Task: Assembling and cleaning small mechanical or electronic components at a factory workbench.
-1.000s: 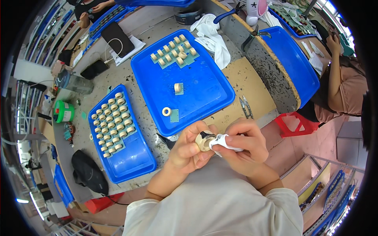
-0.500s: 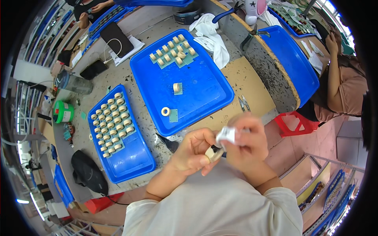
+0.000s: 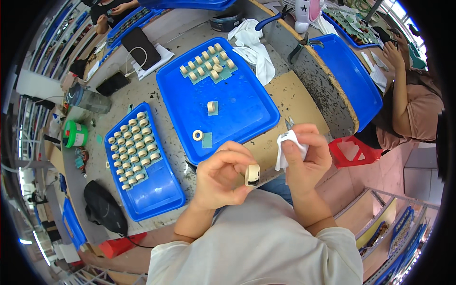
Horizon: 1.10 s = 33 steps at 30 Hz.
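Between the thumb and fingers of my left hand (image 3: 213,178) is a small cream-coloured ring (image 3: 253,172), with black stuff on its lower edge. My right hand (image 3: 308,164), a short way to the right, pinches a white cloth (image 3: 282,154) that has a dark smudge at its top. Cloth and ring are apart. Beyond both hands lies a large blue tray (image 3: 242,126). In it a single ring (image 3: 197,135) lies beside a thin green square plate (image 3: 207,140). Another ring (image 3: 211,107) stands on its own plate, and several more are grouped at the far end.
To the left, a smaller blue tray (image 3: 154,199) carries rows of similar rings. Snips (image 3: 289,124) rest on cardboard (image 3: 301,102) at the right. Another white cloth (image 3: 256,52), pliers (image 3: 304,45), a phone (image 3: 113,84) and a green tub (image 3: 76,134) surround the trays. A co-worker (image 3: 413,104) sits at right.
My right hand has drawn away from the ring to the right, taking the cloth with it. My left hand has shifted slightly left and up, turning the ring more upright.
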Each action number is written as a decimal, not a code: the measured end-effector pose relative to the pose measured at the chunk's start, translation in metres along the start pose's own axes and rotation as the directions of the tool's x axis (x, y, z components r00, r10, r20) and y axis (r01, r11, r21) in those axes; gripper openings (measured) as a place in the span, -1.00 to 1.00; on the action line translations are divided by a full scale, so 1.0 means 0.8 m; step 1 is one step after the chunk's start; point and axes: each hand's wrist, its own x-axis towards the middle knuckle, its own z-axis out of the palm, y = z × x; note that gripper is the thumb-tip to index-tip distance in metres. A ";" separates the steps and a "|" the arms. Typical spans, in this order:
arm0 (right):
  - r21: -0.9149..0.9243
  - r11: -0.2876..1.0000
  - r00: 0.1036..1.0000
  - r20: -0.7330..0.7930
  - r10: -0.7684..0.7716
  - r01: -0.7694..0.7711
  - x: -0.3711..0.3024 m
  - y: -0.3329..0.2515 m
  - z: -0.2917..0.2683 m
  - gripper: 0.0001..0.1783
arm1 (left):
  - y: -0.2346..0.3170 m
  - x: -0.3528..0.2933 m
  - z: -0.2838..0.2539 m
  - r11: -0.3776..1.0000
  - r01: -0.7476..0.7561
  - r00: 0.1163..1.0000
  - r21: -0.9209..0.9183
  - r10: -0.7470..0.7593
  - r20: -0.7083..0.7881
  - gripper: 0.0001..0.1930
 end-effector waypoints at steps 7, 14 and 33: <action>-0.072 0.997 0.998 0.053 0.039 -0.035 0.005 -0.006 0.002 -0.75 | 0.004 -0.002 0.002 0.999 0.034 0.998 -0.002 -0.034 -0.054 -0.64; -0.278 0.913 0.948 0.201 -0.248 0.298 0.006 -0.006 0.007 -0.67 | 0.001 -0.005 -0.004 0.997 0.042 0.999 -0.070 -0.040 0.021 -0.60; -0.082 0.981 0.951 0.270 -0.149 0.177 -0.006 -0.015 0.018 -0.72 | 0.005 -0.008 -0.009 0.998 0.046 0.998 -0.053 -0.049 -0.051 -0.60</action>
